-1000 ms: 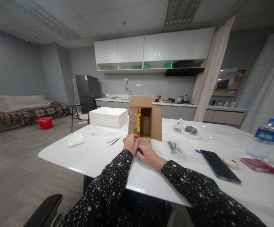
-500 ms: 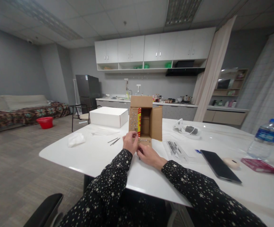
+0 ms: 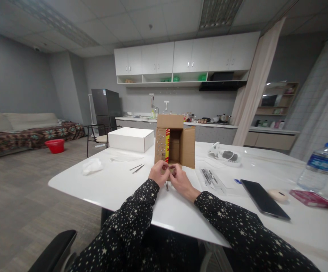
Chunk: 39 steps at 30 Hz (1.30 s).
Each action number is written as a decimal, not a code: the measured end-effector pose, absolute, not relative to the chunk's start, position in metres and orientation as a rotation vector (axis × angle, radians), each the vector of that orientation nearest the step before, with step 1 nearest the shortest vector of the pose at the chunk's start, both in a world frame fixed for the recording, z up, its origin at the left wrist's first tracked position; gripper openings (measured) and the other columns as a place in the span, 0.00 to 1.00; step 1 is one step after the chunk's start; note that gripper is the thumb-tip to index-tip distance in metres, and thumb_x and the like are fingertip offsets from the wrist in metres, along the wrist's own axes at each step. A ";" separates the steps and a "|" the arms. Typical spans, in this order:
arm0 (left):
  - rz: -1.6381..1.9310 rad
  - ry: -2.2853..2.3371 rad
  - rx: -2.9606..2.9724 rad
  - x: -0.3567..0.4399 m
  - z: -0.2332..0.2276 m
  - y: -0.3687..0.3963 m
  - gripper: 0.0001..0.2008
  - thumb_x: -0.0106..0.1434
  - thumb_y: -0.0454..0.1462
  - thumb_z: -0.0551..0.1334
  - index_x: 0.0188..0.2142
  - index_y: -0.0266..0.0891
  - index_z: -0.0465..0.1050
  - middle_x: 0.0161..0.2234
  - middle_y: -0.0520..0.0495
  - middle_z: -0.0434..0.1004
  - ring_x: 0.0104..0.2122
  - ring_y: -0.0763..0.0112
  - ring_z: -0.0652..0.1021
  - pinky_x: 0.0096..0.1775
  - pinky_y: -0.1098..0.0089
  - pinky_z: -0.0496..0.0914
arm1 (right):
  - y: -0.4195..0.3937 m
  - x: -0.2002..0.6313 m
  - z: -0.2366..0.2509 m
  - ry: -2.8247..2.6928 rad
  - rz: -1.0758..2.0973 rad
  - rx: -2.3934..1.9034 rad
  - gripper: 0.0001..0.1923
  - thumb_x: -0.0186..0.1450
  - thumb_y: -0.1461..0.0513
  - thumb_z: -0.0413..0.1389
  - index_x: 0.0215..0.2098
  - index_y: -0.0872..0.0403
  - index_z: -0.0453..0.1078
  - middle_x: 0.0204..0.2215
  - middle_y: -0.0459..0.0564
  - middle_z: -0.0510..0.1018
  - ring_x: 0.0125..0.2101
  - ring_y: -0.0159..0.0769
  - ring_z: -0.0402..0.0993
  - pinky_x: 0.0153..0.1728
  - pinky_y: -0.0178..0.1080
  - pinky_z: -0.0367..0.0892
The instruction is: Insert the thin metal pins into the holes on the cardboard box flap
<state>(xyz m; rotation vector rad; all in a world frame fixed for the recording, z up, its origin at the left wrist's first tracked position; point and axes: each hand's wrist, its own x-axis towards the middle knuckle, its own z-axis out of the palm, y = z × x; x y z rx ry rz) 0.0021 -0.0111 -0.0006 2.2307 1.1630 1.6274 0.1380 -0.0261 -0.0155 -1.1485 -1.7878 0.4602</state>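
A cardboard box [image 3: 188, 147] stands on the table with its flaps spread and its opening facing me. Small pale studs dot its left flap [image 3: 160, 142], beside a red and yellow strip [image 3: 167, 145]. In front of the opening, my left hand [image 3: 159, 173] and my right hand [image 3: 182, 182] meet with fingertips pinched together over the box's lower flap. What they pinch is too small or too hidden to make out. Below them a thin dark tool [image 3: 167, 186] shows, mostly covered. Two slim metal tools [image 3: 137, 168] lie left of my left hand.
A white box [image 3: 130, 139] stands behind on the left, near crumpled white tissue [image 3: 92, 166]. To the right are a plastic case of slim tools [image 3: 210, 177], a white strapped device [image 3: 228, 156], a black phone [image 3: 264, 199], a pink box [image 3: 311, 198] and a water bottle [image 3: 319, 166].
My right hand has risen, its fingers now bent up to meet the left fingertips. My left hand has shifted slightly down and right. The thin tool beneath shows more.
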 end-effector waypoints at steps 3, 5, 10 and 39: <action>1.580 1.089 2.263 0.003 -0.001 -0.013 0.04 0.56 0.33 0.56 0.31 0.39 0.69 0.28 0.50 0.72 0.27 0.76 0.72 0.33 0.73 0.68 | -0.025 0.139 -0.017 -1.808 0.453 -1.137 0.09 0.62 0.60 0.50 0.40 0.53 0.64 0.22 0.43 0.71 0.22 0.31 0.66 0.23 0.33 0.58; 1.562 1.058 2.302 0.003 0.000 -0.014 0.04 0.55 0.33 0.57 0.31 0.39 0.69 0.28 0.50 0.72 0.28 0.75 0.72 0.34 0.72 0.68 | -0.023 0.140 -0.018 -1.817 0.442 -1.116 0.08 0.61 0.61 0.50 0.38 0.54 0.65 0.24 0.44 0.72 0.23 0.32 0.67 0.25 0.33 0.59; 1.529 1.117 2.340 0.003 0.002 -0.016 0.02 0.55 0.33 0.57 0.29 0.39 0.68 0.27 0.50 0.73 0.29 0.73 0.73 0.35 0.71 0.68 | -0.022 0.140 -0.017 -1.823 0.418 -1.114 0.05 0.61 0.64 0.50 0.33 0.55 0.67 0.26 0.47 0.74 0.25 0.32 0.68 0.27 0.34 0.61; 1.562 1.837 1.528 -0.019 -0.012 0.018 0.04 0.54 0.37 0.55 0.27 0.41 0.67 0.27 0.52 0.73 0.27 0.71 0.72 0.33 0.70 0.65 | -0.039 0.136 -0.013 -2.239 0.358 -0.841 0.05 0.59 0.67 0.54 0.33 0.54 0.70 0.28 0.46 0.73 0.29 0.31 0.68 0.32 0.33 0.63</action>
